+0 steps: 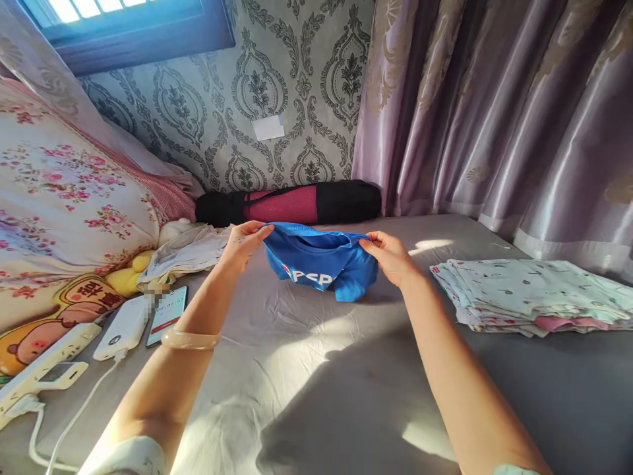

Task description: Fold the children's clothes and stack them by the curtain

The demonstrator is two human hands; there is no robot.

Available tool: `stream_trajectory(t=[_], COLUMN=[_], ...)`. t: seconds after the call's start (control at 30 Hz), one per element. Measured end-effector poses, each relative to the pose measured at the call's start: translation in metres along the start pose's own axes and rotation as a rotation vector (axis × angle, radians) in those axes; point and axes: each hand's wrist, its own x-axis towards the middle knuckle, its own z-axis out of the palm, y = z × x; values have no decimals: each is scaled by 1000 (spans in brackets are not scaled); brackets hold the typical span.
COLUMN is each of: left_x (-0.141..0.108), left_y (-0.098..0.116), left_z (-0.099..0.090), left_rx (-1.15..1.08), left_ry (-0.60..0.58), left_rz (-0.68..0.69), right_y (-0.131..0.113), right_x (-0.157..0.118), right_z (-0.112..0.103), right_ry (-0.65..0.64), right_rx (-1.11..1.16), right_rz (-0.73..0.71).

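A blue T-shirt (316,257) with white lettering and a neck opening hangs stretched between my two hands above the grey bedsheet (297,336). My left hand (246,243) pinches its upper left edge, thumb and fingers closed on the cloth. At the opposite side, my right hand (388,254) grips the upper right edge the same way. The front of the shirt faces me, and its lower part droops in folds, so the lettering shows only in part. A pale bangle (190,340) circles my left forearm.
Right of my hands lies a stack of folded printed cloths (534,297). A black and pink roll bag (281,206) rests against the wall. On the left are a phone (168,316), a white power bank (123,328), a power strip (54,363) with cables and a crumpled pale cloth (190,251).
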Motion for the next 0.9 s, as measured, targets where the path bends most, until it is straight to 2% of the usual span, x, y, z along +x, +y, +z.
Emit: stream_trajectory(t=[0.13, 0.27, 0.37, 0.47, 0.63, 0.73, 0.9], left_x=[-10, -19, -25, -29, -32, -31, -26], left_y=[-7, -15, -24, -33, -37, -39, -48], left_z=[-5, 2, 12, 19, 20, 22, 31], left_rx=[-31, -229, -270, -248, -191, -175, -151], left_ry=[-126, -265, -245, -236, -357, -386, -333], left_rz=[-22, -109, -171, -134, -142, -145, -157], right_y=[-25, -35, -26, -17, -15, -14, -5], right_x=[-12, -16, -10, -5, -4, -3, 2], right_z=[-11, -21, -27, -34, -41, -43, -44], right_ry=[-104, -95, -29, 2, 12, 9, -14], right_rx=[-2, -15, -93, -190, -277, -287, -244], right_rz=[49, 149, 209, 206, 198, 208, 215])
